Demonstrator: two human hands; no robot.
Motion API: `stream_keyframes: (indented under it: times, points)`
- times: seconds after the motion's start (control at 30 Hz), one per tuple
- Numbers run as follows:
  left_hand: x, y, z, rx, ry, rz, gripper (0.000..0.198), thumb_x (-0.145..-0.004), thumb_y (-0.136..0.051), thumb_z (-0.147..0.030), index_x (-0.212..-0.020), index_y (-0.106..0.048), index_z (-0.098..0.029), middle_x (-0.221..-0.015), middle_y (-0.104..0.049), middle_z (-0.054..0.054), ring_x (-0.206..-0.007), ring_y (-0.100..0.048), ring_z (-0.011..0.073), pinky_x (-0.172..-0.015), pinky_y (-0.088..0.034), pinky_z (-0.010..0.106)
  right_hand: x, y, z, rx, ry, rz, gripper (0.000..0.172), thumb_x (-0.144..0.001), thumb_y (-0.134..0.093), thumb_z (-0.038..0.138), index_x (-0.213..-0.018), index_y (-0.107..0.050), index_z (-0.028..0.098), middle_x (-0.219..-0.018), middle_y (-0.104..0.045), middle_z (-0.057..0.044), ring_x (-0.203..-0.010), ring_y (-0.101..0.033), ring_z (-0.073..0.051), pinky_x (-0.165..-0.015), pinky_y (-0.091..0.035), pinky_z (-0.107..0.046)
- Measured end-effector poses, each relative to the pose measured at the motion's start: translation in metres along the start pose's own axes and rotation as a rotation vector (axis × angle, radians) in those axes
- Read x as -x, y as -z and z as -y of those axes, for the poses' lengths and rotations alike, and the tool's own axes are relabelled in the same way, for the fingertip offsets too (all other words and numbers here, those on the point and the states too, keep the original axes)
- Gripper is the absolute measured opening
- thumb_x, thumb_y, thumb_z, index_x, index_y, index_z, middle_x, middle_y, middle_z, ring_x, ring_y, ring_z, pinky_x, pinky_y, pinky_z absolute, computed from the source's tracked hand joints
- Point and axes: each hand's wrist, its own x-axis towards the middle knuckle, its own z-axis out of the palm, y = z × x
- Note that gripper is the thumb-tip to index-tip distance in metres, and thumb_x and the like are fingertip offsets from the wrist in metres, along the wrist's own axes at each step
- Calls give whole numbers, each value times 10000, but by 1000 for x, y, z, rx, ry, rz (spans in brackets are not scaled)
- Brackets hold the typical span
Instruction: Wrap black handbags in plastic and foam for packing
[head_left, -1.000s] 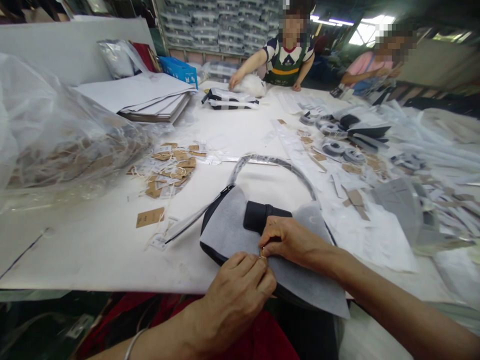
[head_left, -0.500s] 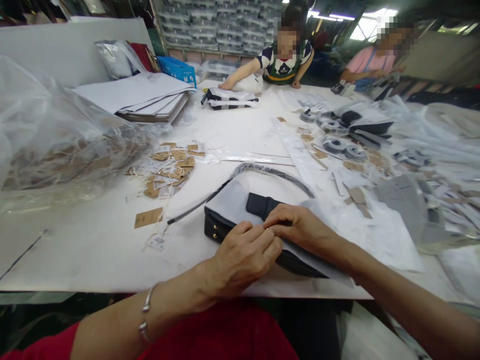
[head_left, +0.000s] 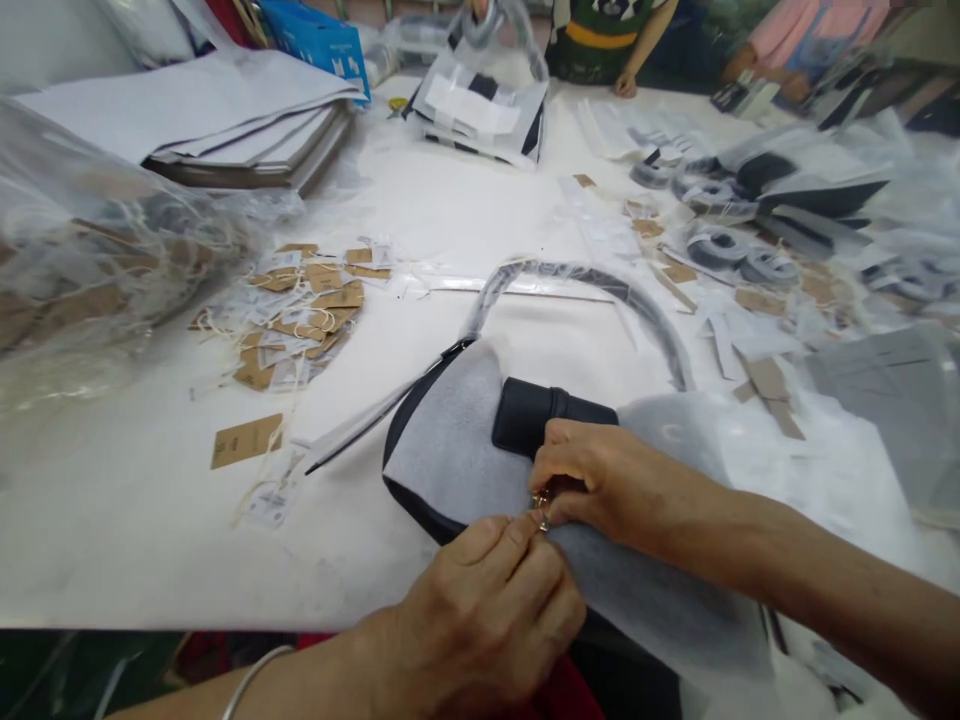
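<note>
A black handbag [head_left: 420, 400] lies at the near edge of the table, its front covered by a greyish-white protective sheet [head_left: 457, 455]. Its handle [head_left: 592, 280], wrapped in clear film, arches away from me, and a black strap tab [head_left: 525, 412] crosses the sheet. A small gold-coloured metal clasp [head_left: 540, 503] shows at the bag's middle. My left hand [head_left: 495, 605] pinches its lower end, fingers closed. From the right, my right hand [head_left: 600, 480] grips its upper part between thumb and forefinger, just below the tab. The fingers partly hide the clasp.
Brown hang tags [head_left: 315, 310] with strings lie in a pile on the left, beside a plastic bag [head_left: 112, 240] of tags. Paper sheets [head_left: 217, 100] are stacked behind. Wrapped straps [head_left: 720, 250] litter the right. Across the table, a person [head_left: 600, 45] handles another wrapped bag [head_left: 480, 110].
My view has moved closer to the handbag. The bag is tilted up towards me, and the clasp now shows between my fingers. Across the table, the other bag has been raised by its handle.
</note>
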Motion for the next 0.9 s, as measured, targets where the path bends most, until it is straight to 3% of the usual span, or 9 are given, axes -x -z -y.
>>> stream_keyframes:
  times: [0.17, 0.47, 0.7, 0.9]
  points:
    - [-3, -4, 4, 6, -14, 9, 151, -946, -512, -151, -952, -663, -163, -890, -683, 32, -892, -663, 166, -748, -511, 280, -12, 5, -1, 50, -15, 67, 115, -764, -735, 149, -747, -632, 199, -792, -566, 21, -642, -511, -103, -555, -326, -238]
    - [0, -5, 0, -83, -9, 13, 144, -950, -520, -155, -1029, -641, -152, -931, -678, 26, -856, -647, 146, -704, -475, 276, -4, 9, -4, -47, 114, 15, 93, -841, -683, 148, -792, -721, 217, -793, -603, 19, -758, -564, -123, -686, -407, -231]
    - [7, -11, -5, -89, -7, -26, 117, -961, -501, -175, -978, -615, -157, -970, -665, 45, -900, -638, 165, -723, -468, 294, 14, -15, 9, 159, 75, -86, 245, -956, -489, 136, -776, -648, 187, -806, -576, -7, -706, -540, -124, -629, -397, -246]
    - [16, -15, -9, -38, -15, -3, 66, -960, -513, -182, -962, -579, -175, -1015, -649, 53, -997, -619, 194, -765, -462, 303, 22, -37, 21, 339, 16, -186, 177, -898, -494, 55, -809, -595, 169, -839, -584, -47, -747, -516, -170, -701, -400, -311]
